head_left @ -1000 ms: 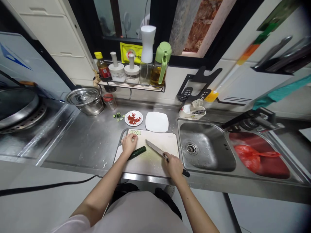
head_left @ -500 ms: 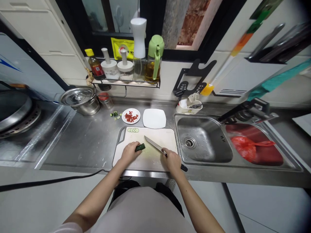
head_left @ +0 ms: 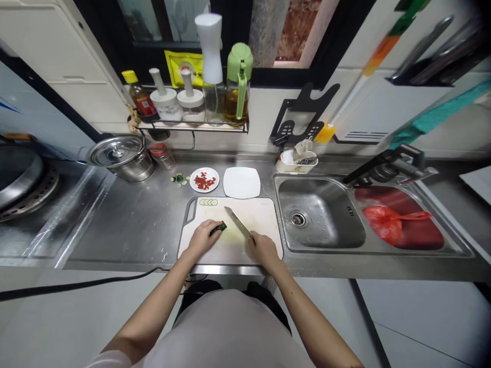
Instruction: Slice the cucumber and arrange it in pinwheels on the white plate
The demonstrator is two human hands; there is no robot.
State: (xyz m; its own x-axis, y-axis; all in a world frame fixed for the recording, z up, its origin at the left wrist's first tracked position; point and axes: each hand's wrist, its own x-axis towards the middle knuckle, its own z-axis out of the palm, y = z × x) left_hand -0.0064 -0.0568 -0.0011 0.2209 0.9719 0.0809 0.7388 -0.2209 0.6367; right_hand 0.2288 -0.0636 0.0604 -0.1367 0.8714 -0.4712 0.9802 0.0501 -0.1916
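My left hand (head_left: 203, 238) is closed on a short dark green piece of cucumber (head_left: 218, 228) resting on the white cutting board (head_left: 230, 253). In my right hand (head_left: 264, 249) is a kitchen knife (head_left: 238, 222), its handle mostly covered by my fingers. The blade points up and to the left, just right of the cucumber and apart from it. A row of several thin cucumber slices (head_left: 208, 202) lies along the board's top left edge. Behind the board stand a plate of chopped red pieces (head_left: 204, 180) and a white square plate (head_left: 241, 183).
Cucumber scraps (head_left: 179, 178) lie left of the plates, near a lidded steel pot (head_left: 130, 161). To the right is a sink (head_left: 320, 214) with a red plastic bag (head_left: 383, 225) in its second basin. Above hangs a rack (head_left: 199, 128) of bottles and jars.
The cucumber piece has turned, its right end tipping upward. My right hand and the knife have shifted slightly left, and the blade slants more steeply. The whole view has shifted a little.
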